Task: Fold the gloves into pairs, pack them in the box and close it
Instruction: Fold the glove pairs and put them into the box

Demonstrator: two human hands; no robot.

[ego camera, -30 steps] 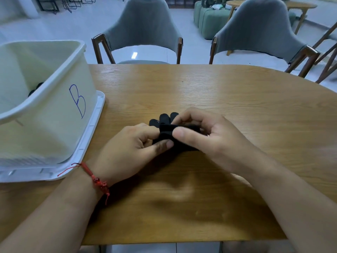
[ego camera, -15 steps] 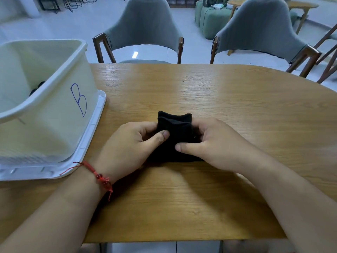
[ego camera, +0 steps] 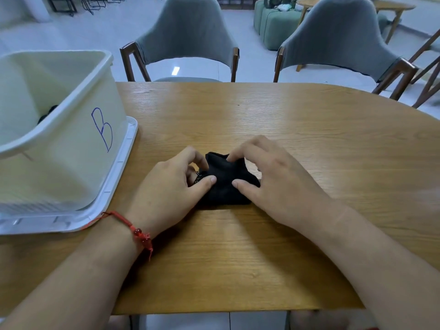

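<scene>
both hands pinching the folded gloves (ego camera: 226,184), right of the box (ego camera: 71,144)
the black bundle sits on the table (ego camera: 262,120), near the open box. the left hand (ego camera: 166,189) grips its box-side edge, the right hand (ego camera: 281,184) the edge away from the box. the left grip is nearer, so the drop-in likely goes leftward.

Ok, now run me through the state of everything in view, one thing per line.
folded gloves, black bundle on the table, held from both sides.
left hand, pinches the bundle's left edge.
right hand, pinches its right side.
box, open, upright, standing on its lid.
lid, off, flat under the box.
dark item in box, mostly hidden.
</scene>
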